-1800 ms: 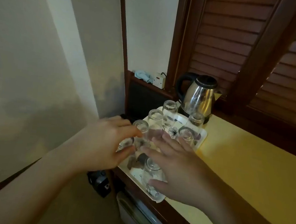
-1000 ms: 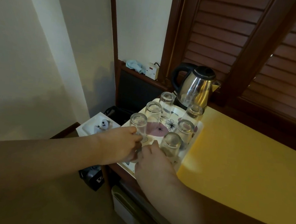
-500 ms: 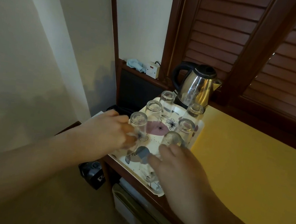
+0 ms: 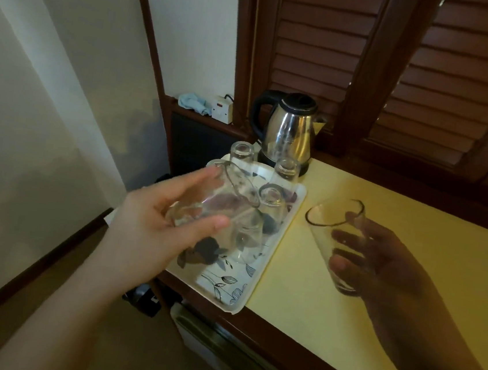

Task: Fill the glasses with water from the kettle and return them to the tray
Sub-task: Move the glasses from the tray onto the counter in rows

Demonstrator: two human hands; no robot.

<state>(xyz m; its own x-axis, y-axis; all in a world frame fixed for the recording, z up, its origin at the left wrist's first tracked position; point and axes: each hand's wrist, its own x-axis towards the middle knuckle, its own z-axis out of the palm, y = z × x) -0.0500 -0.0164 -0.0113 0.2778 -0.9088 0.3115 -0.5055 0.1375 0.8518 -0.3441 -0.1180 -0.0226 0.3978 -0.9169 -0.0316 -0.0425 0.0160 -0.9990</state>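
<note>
Now the left hand [image 4: 154,220] is wrapped round a glass [image 4: 214,199], thumb on the near side and fingers behind, holding it tilted over the tray [image 4: 225,291] with its mouth turned up and to the right. The right hand [image 4: 379,259] grips a second glass [image 4: 336,239] near its base, out over the yellow counter [image 4: 327,329] just right of the tray, mouth tipped up and to the left. Four glasses remain on the tray, upside down: one [image 4: 246,239] right below the left hand's glass, one [image 4: 270,205] behind it, and two [image 4: 286,171] at the far end beside the kettle [image 4: 290,129], which sits on its base touching nothing but the counter's back corner. Half a second ago both hands were low over the tray among six upturned glasses; since then each has lifted one clear, and the right has swung off to the counter side.
</note>
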